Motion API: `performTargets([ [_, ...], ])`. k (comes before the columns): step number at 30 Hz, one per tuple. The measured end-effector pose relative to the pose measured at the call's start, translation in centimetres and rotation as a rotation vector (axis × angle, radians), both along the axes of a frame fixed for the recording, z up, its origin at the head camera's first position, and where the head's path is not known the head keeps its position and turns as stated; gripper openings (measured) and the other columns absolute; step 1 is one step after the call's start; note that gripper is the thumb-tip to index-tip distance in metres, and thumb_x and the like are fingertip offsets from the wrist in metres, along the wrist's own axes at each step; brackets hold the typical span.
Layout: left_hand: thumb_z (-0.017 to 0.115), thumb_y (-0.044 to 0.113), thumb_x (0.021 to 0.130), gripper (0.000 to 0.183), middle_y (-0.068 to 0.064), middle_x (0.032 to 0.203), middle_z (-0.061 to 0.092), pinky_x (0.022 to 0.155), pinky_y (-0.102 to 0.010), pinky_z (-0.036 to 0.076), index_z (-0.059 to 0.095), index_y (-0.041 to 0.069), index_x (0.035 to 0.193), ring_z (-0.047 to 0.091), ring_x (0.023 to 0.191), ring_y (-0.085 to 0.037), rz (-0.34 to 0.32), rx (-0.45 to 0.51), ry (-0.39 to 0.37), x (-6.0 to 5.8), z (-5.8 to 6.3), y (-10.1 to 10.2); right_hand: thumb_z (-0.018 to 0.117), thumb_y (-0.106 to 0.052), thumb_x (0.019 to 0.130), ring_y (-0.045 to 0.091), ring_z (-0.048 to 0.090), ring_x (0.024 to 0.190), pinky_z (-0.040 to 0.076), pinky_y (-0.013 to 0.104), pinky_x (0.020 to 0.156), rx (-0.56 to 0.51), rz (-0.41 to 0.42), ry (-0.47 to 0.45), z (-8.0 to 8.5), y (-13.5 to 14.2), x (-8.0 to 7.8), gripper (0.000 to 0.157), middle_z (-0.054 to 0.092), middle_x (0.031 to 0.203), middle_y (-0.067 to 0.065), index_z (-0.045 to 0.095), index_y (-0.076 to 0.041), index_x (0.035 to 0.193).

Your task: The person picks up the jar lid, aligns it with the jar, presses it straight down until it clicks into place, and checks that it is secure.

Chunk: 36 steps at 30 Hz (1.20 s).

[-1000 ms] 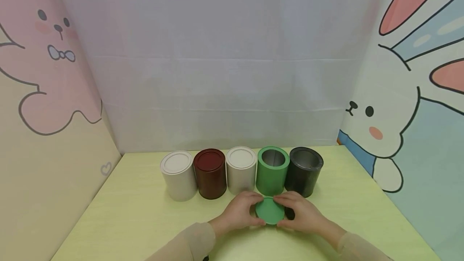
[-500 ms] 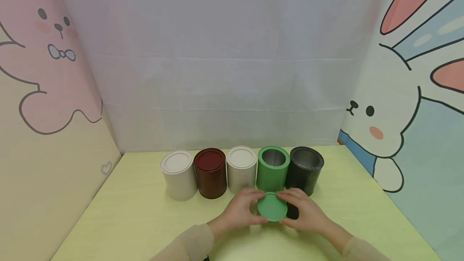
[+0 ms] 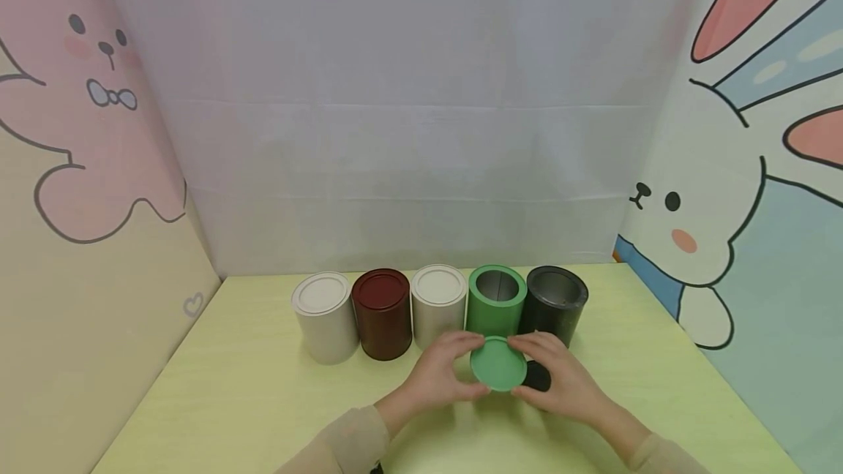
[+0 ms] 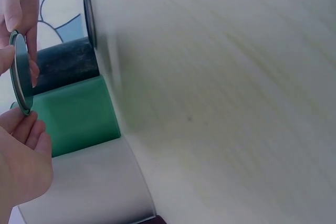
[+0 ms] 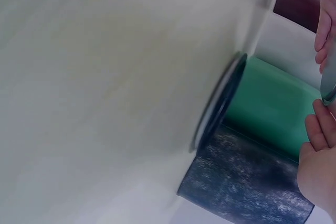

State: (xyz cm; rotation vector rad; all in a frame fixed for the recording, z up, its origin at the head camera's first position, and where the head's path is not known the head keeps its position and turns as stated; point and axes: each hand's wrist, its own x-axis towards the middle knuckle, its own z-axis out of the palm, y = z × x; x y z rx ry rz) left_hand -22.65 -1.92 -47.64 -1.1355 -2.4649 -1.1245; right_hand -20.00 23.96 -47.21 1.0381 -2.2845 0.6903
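Both hands hold a green round lid by its edge, raised above the table in front of the green can. My left hand pinches its left side and my right hand its right side. The green can has no lid on, and its grey inside shows. Right of it stands a black can, also uncovered. A black lid is partly hidden by my right hand; in the right wrist view this dark lid rests on the table close to the cans.
Left of the green can stand a white can, a dark red can and another white can, all with lids on. The yellow table meets a white cloth backdrop behind the row. Cartoon-printed panels flank both sides.
Both hands have lifted the green lid and moved it slightly right, toward the green can. More of the black lid shows beside the right hand. The cans stay put.
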Motion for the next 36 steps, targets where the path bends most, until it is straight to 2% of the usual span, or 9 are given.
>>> performTargets([
  [6, 0.089, 0.024, 0.07, 0.066, -0.005, 0.13, 0.062, 0.104, -0.035, 0.043, 0.065, 0.003, 0.128, 0.053, 0.123, -0.023, 0.011, 0.047, 0.04, 0.1, 1.1, 0.2, 0.075, -0.046, 0.087, 0.029, 0.051, 0.117, 0.023, 0.017, 0.109, -0.05, 0.03, 0.002, 1.1, 0.0, -0.1, 0.062, 0.062, 0.127, 0.007, 0.062, -0.003, 0.13],
  [14, 0.09, 0.023, 0.068, 0.069, -0.007, 0.131, 0.062, 0.104, -0.036, 0.043, 0.065, 0.001, 0.128, 0.053, 0.123, -0.025, 0.026, 0.094, 0.091, 0.1, 2.3, 0.3, 0.066, -0.053, 0.091, 0.028, 0.047, 0.123, 0.019, 0.02, 0.114, -0.072, 0.026, -0.003, 2.4, -0.1, -0.2, 0.066, 0.059, 0.13, 0.009, 0.061, -0.001, 0.131],
  [17, 0.09, 0.023, 0.068, 0.069, -0.008, 0.13, 0.062, 0.104, -0.035, 0.043, 0.065, 0.0, 0.128, 0.053, 0.123, -0.025, 0.032, 0.101, 0.14, 0.1, 2.8, 0.4, 0.068, -0.052, 0.09, 0.029, 0.047, 0.123, 0.02, 0.02, 0.113, -0.065, 0.006, -0.017, 2.8, 0.0, -0.3, 0.066, 0.059, 0.131, 0.009, 0.061, -0.002, 0.132],
  [22, 0.09, 0.024, 0.068, 0.069, -0.008, 0.129, 0.062, 0.103, -0.035, 0.044, 0.065, 0.0, 0.128, 0.054, 0.121, -0.024, 0.048, 0.109, 0.212, -0.1, 3.8, 0.5, 0.082, -0.033, 0.082, 0.031, 0.048, 0.123, 0.026, 0.02, 0.109, -0.085, -0.001, -0.022, 3.6, 0.1, -0.6, 0.063, 0.058, 0.132, 0.008, 0.06, -0.003, 0.133],
  [24, 0.09, 0.024, 0.068, 0.069, -0.009, 0.129, 0.063, 0.103, -0.036, 0.044, 0.065, 0.0, 0.127, 0.055, 0.122, -0.025, 0.051, 0.115, 0.218, -0.2, 4.2, 0.6, 0.082, -0.031, 0.082, 0.032, 0.049, 0.122, 0.027, 0.024, 0.111, -0.103, 0.016, -0.007, 3.9, 0.0, -0.7, 0.062, 0.059, 0.131, 0.01, 0.06, -0.002, 0.133],
  [31, 0.09, 0.025, 0.069, 0.067, -0.011, 0.126, 0.064, 0.102, -0.039, 0.045, 0.066, 0.0, 0.125, 0.056, 0.12, -0.027, 0.065, 0.112, 0.243, -0.6, 5.2, 0.7, 0.069, -0.046, 0.091, 0.039, 0.049, 0.118, 0.021, 0.021, 0.112, -0.129, 0.068, 0.054, 4.8, -0.1, -1.4, 0.062, 0.06, 0.128, 0.013, 0.06, -0.002, 0.134],
  [36, 0.09, 0.026, 0.07, 0.067, -0.011, 0.126, 0.064, 0.103, -0.038, 0.045, 0.066, 0.0, 0.126, 0.056, 0.12, -0.027, 0.087, 0.092, 0.232, -1.1, 5.5, 0.8, 0.078, -0.035, 0.087, 0.04, 0.049, 0.119, 0.027, 0.025, 0.109, -0.117, 0.051, 0.024, 5.1, 0.1, -1.9, 0.06, 0.06, 0.129, 0.012, 0.06, -0.002, 0.133],
])
